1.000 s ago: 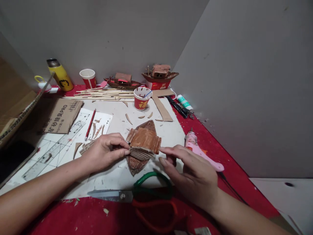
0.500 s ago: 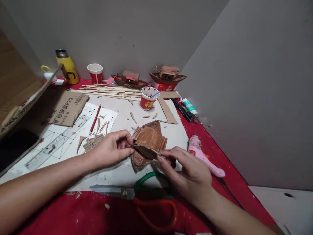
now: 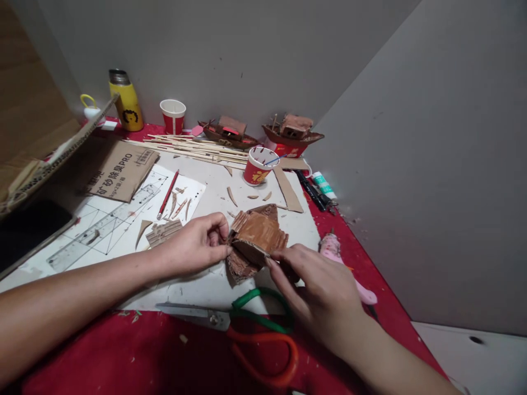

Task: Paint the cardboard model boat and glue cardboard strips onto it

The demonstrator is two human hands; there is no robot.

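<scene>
A brown-painted cardboard boat model [image 3: 261, 227] with a curved roof stands on the white sheet in front of me. At its near end is a curved piece of corrugated cardboard [image 3: 249, 251], set against the roof's edge. My left hand [image 3: 208, 238] pinches the model's left side, close to where the piece's left end meets the roof. The right end of the piece is between the thumb and forefinger of my right hand [image 3: 307, 280]. Scissors [image 3: 263, 323] with green and orange handles lie just below the model, partly behind my right hand.
A pink glue gun [image 3: 346, 269] lies to the right. Cardboard scraps [image 3: 162, 233], a red pencil [image 3: 168, 195] and a clear ruler [image 3: 102, 230] are at left. Behind stand a paint-stained cup [image 3: 261, 167], wooden sticks [image 3: 197, 147], two finished-looking boats [image 3: 228, 131] and a yellow bottle [image 3: 125, 104].
The curved piece has tilted so that less of its ribbed face shows, and it sits closer against the roof's edge. Both hands keep their grip. The camera view has shifted slightly.
</scene>
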